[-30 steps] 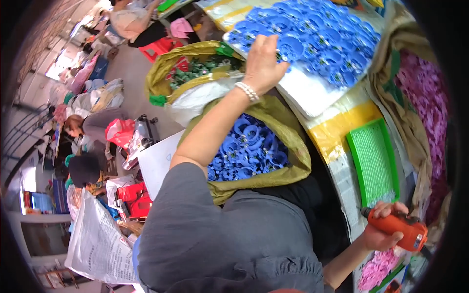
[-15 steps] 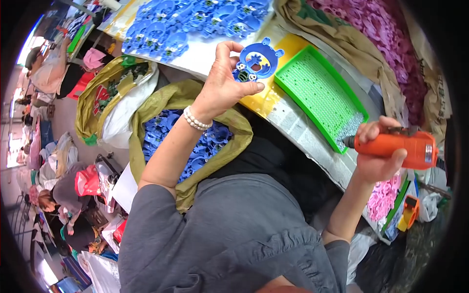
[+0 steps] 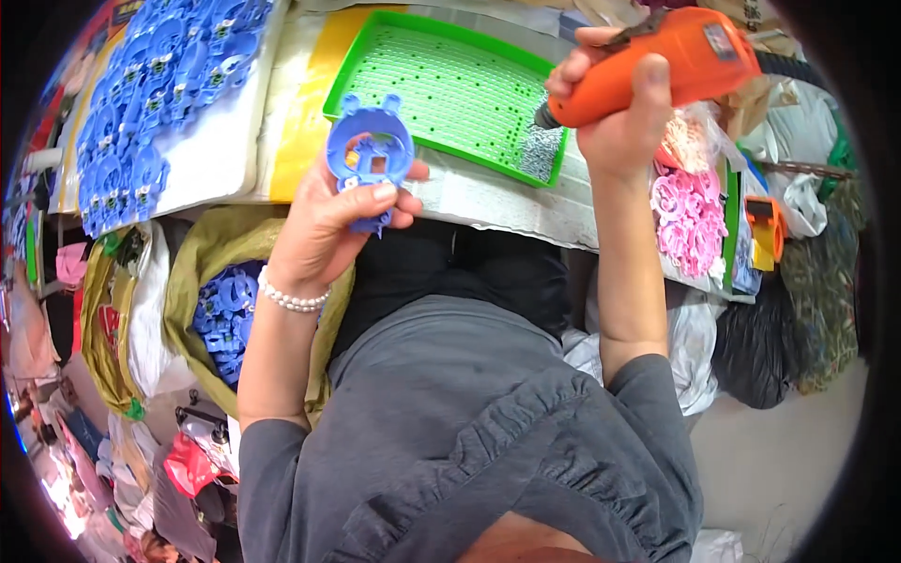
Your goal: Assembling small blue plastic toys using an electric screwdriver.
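The hands are apart: the left hand (image 3: pixel 324 225) pinches a blue plastic piece (image 3: pixel 373 122) at the green tray's (image 3: pixel 441 75) near edge; the right hand (image 3: pixel 619 127) grips an orange power tool (image 3: pixel 671 70), its tip by small metal bits (image 3: pixel 540 150) in the tray. The pale, yellow-taped table (image 3: pixel 469 202) also bears pink pieces (image 3: pixel 690 220). Beyond a sack (image 3: pixel 188 281) lies a cluttered room with a grey floor (image 3: pixel 760 450).

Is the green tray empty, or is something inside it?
Not empty: small silvery pieces are gathered at the right end of the green tray.

L hand (image 3: pixel 328 218) nearer grn tray (image 3: pixel 441 80)
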A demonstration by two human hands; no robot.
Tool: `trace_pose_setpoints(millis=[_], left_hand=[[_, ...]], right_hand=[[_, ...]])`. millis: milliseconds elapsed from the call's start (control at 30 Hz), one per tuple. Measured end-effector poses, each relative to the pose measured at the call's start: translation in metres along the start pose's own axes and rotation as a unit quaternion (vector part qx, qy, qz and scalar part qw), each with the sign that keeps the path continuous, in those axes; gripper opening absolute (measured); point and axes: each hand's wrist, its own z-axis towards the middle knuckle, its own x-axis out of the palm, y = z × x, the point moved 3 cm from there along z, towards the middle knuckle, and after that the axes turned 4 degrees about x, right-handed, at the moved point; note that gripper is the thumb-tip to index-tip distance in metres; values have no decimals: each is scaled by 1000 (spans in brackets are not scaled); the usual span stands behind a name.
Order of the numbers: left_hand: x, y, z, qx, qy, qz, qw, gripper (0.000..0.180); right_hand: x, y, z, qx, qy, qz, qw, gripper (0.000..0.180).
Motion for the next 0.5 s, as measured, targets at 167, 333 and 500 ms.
trace_pose_setpoints(millis=[167, 333, 500], left_hand=[[15, 23, 4, -54, 13, 26, 998, 41], [23, 32, 6, -74, 17, 56, 996, 41], [26, 36, 9, -70, 18, 44, 996, 45]], right_hand=[[-5, -18, 0, -10, -19, -15, 1000, 64], [0, -24, -1, -35, -23, -25, 999, 63], [1, -27, -2, -25, -33, -18, 999, 62]])
